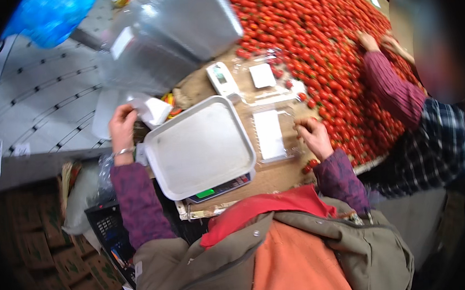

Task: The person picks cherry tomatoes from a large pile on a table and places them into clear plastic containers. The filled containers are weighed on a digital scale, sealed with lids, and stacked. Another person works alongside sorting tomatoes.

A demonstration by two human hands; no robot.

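Observation:
At the left of the tray, my left hand (123, 126) has its thumb and fingers pinched at the blurred edge of a white pad (157, 112). A pale grey plastic tray (200, 149) rests on a digital scale (223, 189) in front of me. My right hand (316, 137) hovers with bent fingers between an open clear plastic punnet (293, 151) and the heap of small red tomatoes (333, 85); whether its fingertips hold anything is unclear. A white liner (270, 134) lies in that punnet. Another liner (263, 75) lies in a second clear punnet (273, 98) beyond it.
A white handheld device (222, 79) with a small display lies behind the tray. Stacks of clear plastic punnets (192, 26) stand at the back. A co-worker's hands (369, 41) reach into the tomatoes. A few tomatoes (310, 166) lie near my right wrist; a black crate (107, 230) stands lower left.

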